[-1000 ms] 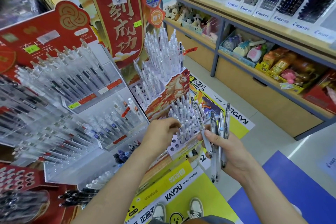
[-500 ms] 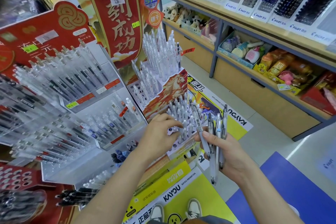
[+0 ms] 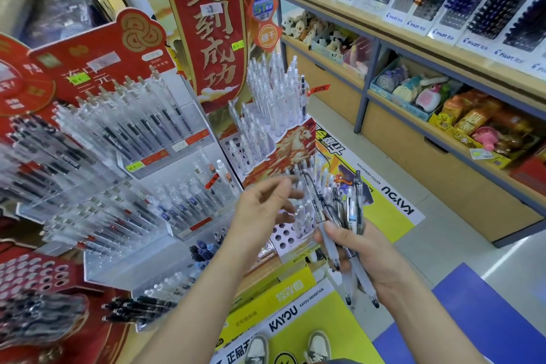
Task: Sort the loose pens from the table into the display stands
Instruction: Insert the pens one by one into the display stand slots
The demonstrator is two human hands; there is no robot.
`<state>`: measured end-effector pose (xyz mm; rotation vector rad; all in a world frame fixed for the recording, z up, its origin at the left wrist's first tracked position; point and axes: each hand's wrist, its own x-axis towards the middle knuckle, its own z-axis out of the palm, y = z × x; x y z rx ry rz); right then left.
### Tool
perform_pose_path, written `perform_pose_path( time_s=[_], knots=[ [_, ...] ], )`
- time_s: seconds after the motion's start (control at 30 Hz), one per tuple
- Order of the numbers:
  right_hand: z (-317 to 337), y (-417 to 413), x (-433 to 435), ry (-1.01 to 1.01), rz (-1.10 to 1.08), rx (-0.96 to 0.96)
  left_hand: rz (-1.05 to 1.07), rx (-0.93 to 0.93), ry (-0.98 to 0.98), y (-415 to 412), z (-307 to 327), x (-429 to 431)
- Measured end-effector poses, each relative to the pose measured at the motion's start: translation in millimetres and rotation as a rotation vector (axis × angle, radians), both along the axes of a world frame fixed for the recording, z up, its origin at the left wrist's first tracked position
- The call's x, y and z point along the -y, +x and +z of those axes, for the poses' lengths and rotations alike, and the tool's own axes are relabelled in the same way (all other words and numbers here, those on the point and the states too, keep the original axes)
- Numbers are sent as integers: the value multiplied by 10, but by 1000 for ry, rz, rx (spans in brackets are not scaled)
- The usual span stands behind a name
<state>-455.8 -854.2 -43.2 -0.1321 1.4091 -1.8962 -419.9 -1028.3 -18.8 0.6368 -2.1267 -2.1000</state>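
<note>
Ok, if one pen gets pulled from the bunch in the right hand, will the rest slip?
The pens look like smooth, stiff plastic, fanned loosely in the right hand, so neighbours probably shift. Their clips may snag. The left hand is open, free to steady them.

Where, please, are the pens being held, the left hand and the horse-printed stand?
held pens (image 3: 353, 213): head view, on one upper barrel.
left hand (image 3: 260, 213): head view, back of hand.
horse-printed stand (image 3: 292, 142): head view, horse panel.
</note>
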Motion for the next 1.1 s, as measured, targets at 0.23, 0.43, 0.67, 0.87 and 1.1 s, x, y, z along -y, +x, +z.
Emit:
perform_pose_path(
  time_s=[0.23, 0.43, 0.67, 0.87, 1.1],
  knots=[
    [71, 27, 176, 53, 91, -41, 75, -16, 80, 118, 262, 55],
    [179, 70, 383, 11, 37, 21, 135, -130, 246, 369, 404, 329],
    [301, 319, 819, -93, 92, 127, 138, -144, 366, 735, 528, 541],
    [383, 718, 1178, -119, 207, -36, 201, -47, 324, 1155, 545, 860],
    [469, 1293, 1698, -39, 240, -87, 120, -77, -12, 1662, 619, 1304]
  ],
)
